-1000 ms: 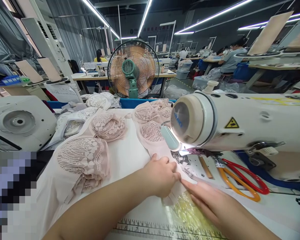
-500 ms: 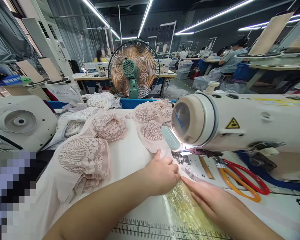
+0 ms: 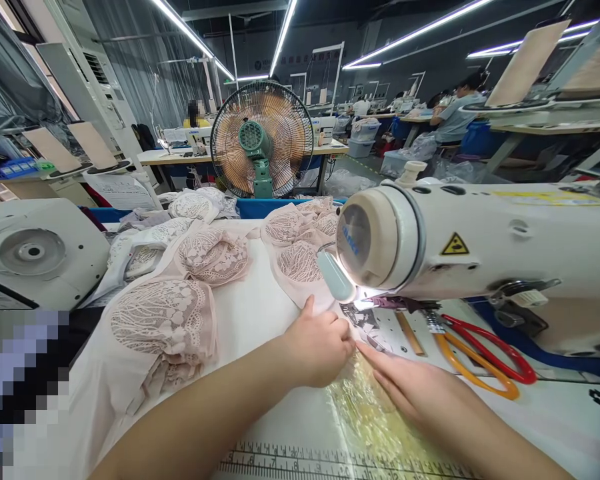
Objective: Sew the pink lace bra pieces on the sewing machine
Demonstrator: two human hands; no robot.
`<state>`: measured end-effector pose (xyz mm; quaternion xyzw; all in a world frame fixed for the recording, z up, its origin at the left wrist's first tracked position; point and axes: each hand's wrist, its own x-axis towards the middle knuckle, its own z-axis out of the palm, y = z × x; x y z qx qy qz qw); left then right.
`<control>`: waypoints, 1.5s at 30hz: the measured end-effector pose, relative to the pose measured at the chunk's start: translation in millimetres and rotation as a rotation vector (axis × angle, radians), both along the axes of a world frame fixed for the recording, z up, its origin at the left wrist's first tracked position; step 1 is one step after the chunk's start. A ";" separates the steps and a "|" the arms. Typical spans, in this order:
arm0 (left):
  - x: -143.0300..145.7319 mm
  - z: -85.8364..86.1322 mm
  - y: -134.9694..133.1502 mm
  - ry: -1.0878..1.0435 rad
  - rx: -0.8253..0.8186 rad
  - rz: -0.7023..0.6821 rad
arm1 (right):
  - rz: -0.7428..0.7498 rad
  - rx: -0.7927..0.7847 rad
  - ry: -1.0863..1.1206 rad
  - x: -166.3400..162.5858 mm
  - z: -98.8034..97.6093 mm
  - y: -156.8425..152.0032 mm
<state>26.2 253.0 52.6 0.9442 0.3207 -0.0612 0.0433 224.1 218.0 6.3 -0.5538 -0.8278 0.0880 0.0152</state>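
Note:
My left hand (image 3: 320, 343) is closed, its fingers curled on the edge of a pale pink lace bra (image 3: 303, 261) just in front of the sewing machine's needle area. Its thumb points away from me, along the fabric. My right hand (image 3: 400, 377) lies low with straight fingers, fingertips meeting the left hand's fingers at the fabric edge. The sewing machine head (image 3: 380, 240) stands over the bra's right side, its lamp lit; the needle itself is hidden. Yellowish clear film (image 3: 370, 420) covers the table below my hands.
Scissors with red and orange handles (image 3: 480, 357) lie right of the needle plate. More lace bras (image 3: 165, 320) spread at left, beside another white machine part (image 3: 35, 253). A printed ruler scale (image 3: 280, 460) runs along the near edge. A large fan (image 3: 263, 143) stands beyond the table.
The whole view has shifted slightly left. My hands keep nearly the same places at the fabric edge, and the bra has hardly moved relative to the machine.

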 end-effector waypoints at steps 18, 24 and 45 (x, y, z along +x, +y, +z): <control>-4.1 -19.4 17.4 -0.043 0.257 -0.006 | -0.112 -0.132 -0.235 -26.9 12.2 10.1; -7.1 -21.5 22.1 -0.030 0.292 0.065 | -0.051 0.068 -0.068 -12.0 -16.2 -4.9; -15.9 -11.7 52.2 0.022 0.108 0.924 | 0.012 0.115 0.180 -11.7 -10.1 -6.1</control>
